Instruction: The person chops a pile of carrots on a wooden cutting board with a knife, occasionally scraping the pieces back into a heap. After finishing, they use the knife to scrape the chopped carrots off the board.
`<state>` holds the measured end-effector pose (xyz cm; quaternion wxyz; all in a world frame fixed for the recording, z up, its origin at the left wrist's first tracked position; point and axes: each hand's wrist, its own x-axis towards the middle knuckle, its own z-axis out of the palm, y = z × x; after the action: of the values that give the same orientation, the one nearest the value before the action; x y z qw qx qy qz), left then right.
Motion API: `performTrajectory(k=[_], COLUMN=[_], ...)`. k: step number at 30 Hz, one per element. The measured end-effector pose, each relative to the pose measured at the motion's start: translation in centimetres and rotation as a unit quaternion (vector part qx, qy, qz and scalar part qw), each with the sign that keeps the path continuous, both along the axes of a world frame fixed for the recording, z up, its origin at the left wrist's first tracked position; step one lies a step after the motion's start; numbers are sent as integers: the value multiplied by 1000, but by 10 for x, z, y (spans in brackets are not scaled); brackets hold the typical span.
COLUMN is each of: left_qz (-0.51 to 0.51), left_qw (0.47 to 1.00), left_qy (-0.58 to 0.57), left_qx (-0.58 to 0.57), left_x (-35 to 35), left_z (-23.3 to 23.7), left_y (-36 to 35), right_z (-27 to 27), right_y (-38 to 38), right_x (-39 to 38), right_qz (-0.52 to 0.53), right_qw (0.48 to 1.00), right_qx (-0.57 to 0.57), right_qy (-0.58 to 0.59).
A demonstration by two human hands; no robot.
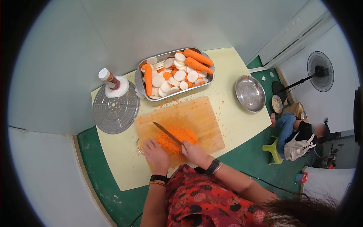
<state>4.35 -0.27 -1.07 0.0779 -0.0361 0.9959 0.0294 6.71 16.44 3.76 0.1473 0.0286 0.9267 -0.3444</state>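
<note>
My right hand (194, 153) is closed around the handle of a kitchen knife (165, 131). Its blade points up and left across a heap of finely chopped carrot (186, 133). On the left edge of that heap, my left hand (155, 154) rests with its fingers stretched out, holding nothing I can see. Beneath both lies a wooden cutting board (210, 123), strewn with orange bits. Past the board's far edge stands a metal tray (177, 94) of sliced white radish and carrot, with several whole carrots (198, 65) on top.
A metal bowl (250, 94) sits on the table (242, 125) at right. At left, a jar with a white lid (109, 78) stands by a round perforated metal plate (113, 113). A seated person (298, 138) and a floor fan (320, 71) are beyond the table.
</note>
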Motion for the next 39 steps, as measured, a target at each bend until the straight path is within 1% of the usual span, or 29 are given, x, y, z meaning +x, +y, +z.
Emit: performTrajectory(k=[1, 2, 5, 8, 10, 14, 17, 19, 20, 22, 23, 26, 29, 32, 34, 35, 38, 39], left_qz=[-37, -73, -88, -41, 8, 96, 53, -36, -80, -88, -91, 13, 64, 32, 6, -7, -16, -8], left_qw=[999, 996, 989, 973, 955, 894, 895, 903, 904, 908, 909, 880, 887, 906, 936, 948, 979, 982], left_qy=[-23, -44, -69, 50, 90, 169, 171, 148, 138, 94, 72, 64, 91, 161, 181, 190, 145, 132], left_qx=[-20, -38, 95, 223, 281, 404, 408, 402, 397, 400, 401, 470, 447, 391, 302, 256, 142, 137], left_x=[-4, -9, -14, -16, -18, -23, -18, -15, -13, -10, -8, -6, -8, -14, -16, -16, -8, -8], left_z=[5, 10, 24, 15, -1, -16, 25, 16, 10, 5, 1, -19, -17, -22, -26, -25, -22, -22], left_y=[-2, -3, 3, 0, -16, -55, -58, -71, -77, -76, -75, -67, -51, -40, -34, -30, -19, -18], right_z=[2, 2, 2, 3, 4, 10, 16, 13, 8, -2, -7, -10, -9, -6, -4, -6, -6, -6], right_y=[-1, -1, 1, 2, 1, 10, 19, 21, 22, 25, 26, 31, 34, 31, 24, 21, 15, 14], right_x=[-1, -1, 3, 10, 16, 28, 35, 40, 43, 44, 43, 39, 37, 35, 34, 34, 29, 28], right_qz=[-10, -4, 9, 24, 30, 91, 141, 166, 169, 175, 167, 134, 98, 75, 57, 59, 66, 70], right_qw=[1000, 1000, 999, 998, 998, 994, 990, 986, 985, 983, 985, 989, 992, 991, 990, 992, 995, 996], right_qx=[3, -6, -10, 7, 9, -8, 6, 23, 16, 1, 7, 24, 32, 26, 16, 25, 51, 59], right_qy=[-24, -8, 33, 53, 57, 52, 24, 6, 21, 54, 50, 49, 74, 106, 131, 112, 50, 26])
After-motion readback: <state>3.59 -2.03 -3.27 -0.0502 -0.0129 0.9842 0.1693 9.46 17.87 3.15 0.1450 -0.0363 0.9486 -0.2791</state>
